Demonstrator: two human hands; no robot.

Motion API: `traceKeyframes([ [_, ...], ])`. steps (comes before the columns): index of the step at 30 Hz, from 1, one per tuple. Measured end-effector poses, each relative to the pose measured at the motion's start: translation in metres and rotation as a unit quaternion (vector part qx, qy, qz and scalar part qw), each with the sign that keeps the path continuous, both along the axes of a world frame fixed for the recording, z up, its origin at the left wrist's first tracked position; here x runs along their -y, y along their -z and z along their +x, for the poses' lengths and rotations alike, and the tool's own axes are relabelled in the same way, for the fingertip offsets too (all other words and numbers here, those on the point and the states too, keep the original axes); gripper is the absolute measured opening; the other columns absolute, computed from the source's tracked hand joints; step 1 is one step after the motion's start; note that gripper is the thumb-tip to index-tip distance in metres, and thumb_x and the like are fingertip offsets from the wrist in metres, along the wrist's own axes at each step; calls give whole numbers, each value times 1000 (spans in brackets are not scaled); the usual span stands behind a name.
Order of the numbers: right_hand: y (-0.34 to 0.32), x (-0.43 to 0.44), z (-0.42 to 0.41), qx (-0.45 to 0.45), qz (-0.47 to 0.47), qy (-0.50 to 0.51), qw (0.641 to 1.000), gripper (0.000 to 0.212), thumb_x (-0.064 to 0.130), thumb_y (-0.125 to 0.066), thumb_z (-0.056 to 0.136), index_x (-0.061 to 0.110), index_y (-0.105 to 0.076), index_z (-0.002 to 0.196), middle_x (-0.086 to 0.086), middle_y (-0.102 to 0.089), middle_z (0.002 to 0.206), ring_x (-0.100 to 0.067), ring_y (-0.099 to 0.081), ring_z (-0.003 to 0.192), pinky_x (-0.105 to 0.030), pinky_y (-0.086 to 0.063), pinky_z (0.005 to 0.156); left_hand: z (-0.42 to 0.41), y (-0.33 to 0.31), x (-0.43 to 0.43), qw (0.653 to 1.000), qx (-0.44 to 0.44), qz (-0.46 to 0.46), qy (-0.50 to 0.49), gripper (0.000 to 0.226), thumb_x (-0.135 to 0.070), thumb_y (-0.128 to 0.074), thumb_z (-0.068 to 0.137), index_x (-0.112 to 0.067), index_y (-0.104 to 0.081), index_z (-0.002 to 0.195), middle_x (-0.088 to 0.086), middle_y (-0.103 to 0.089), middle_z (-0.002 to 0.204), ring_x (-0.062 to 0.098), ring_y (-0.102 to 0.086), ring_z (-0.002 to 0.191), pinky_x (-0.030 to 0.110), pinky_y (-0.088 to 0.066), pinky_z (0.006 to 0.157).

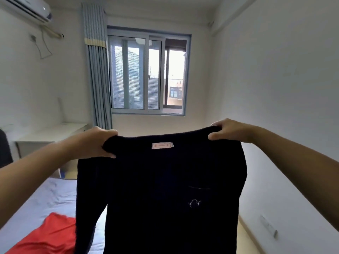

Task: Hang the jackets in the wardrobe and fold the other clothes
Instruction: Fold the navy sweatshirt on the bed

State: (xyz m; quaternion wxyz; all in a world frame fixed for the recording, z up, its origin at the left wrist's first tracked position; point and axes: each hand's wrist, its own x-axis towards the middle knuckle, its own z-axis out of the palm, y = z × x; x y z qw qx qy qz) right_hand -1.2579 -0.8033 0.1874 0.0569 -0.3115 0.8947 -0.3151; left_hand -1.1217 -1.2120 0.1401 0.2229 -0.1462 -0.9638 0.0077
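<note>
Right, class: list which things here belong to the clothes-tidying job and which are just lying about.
Job: dark top, held up by left hand and right hand; red garment on the bed.
Lying about: desk, curtain, window, air conditioner.

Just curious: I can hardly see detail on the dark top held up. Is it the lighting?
Head view: daylight from the window backlights the navy sweater, leaving only its neck label and chest embroidery legible; the sky is blown out; the wide-angle lens bows the walls.
</note>
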Motion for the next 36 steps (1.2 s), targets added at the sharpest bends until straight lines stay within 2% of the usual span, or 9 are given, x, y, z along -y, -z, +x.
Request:
traceKeyframes([
  [4, -8, -1, -2, 2, 101, -5, 995, 8, 23, -74, 81, 20, -73, 89, 5, -74, 82, -10, -71, 77, -24, -53, 71, 9, -8, 17, 991, -26, 128, -3, 36, -18, -84, 69, -19, -49, 62, -9, -46, 51, 3, -44, 51, 15, -35, 54],
  [10, 49, 9, -6, -71, -113, 91, 987, 8, 19, -59, 93, 18, -67, 93, 4, -66, 79, -14, -60, 78, -22, -44, 66, 2, 31, -1, 927, -115, 307, -184, 19, -28, -68, 85, -13, -61, 76, 0, -56, 62, 14, -49, 59, 33, -34, 58],
  [14, 97, 14, 14, -49, -221, 161, 961, 13, 22, -56, 95, 16, -68, 96, 3, -68, 83, -14, -63, 77, -25, -46, 67, 11, 47, -11, 901, -53, 394, -172, 17, -28, -71, 83, -15, -64, 74, 5, -63, 66, 21, -58, 66, 31, -40, 59],
  [16, 102, 8, 28, 29, -267, 150, 951, 16, 22, -58, 94, 12, -70, 98, 0, -72, 81, -15, -67, 73, -26, -51, 67, 27, 47, -13, 836, 51, 539, -89, 1, -14, -70, 83, -14, -70, 82, 12, -69, 75, 20, -63, 64, 27, -49, 57],
  [18, 100, 3, 42, 101, -291, 128, 943, 15, 21, -59, 94, 12, -70, 97, -2, -74, 76, -15, -70, 68, -24, -53, 59, 44, 49, -19, 755, 137, 639, -43, 14, -6, -64, 83, -13, -72, 91, 17, -72, 82, 21, -68, 61, 24, -56, 53],
  [20, 91, -1, 52, 153, -290, 108, 938, 14, 20, -60, 94, 11, -70, 95, -4, -74, 75, -15, -71, 64, -21, -53, 52, 55, 47, -24, 731, 161, 662, -41, 17, -3, -59, 85, -10, -71, 93, 18, -71, 79, 22, -68, 58, 24, -57, 51],
  [26, 31, -12, 54, 200, -236, 76, 948, 19, 20, -64, 88, 3, -71, 89, -12, -73, 73, -21, -70, 58, -23, -53, 47, 78, 9, -15, 728, 214, 649, -52, 7, -11, -68, 64, -4, -71, 64, 18, -64, 63, 22, -63, 48, 23, -53, 43],
  [30, 5, -2, 21, 203, -188, 84, 957, 19, 22, -66, 86, 6, -73, 80, -13, -73, 75, -22, -71, 59, -26, -53, 47, 48, -7, 16, 699, 245, 653, -158, 31, -26, -66, 74, 2, -69, 88, 23, -69, 82, 29, -67, 63, 34, -57, 60],
  [36, 117, 80, -85, 128, -54, 211, 968, 14, 19, -65, 85, 7, -68, 80, -10, -65, 78, -25, -61, 74, -30, -47, 72, -83, 80, 24, 807, 169, 466, -322, 11, -9, -62, 83, -4, -60, 73, 15, -54, 66, 24, -52, 57, 22, -45, 53],
])
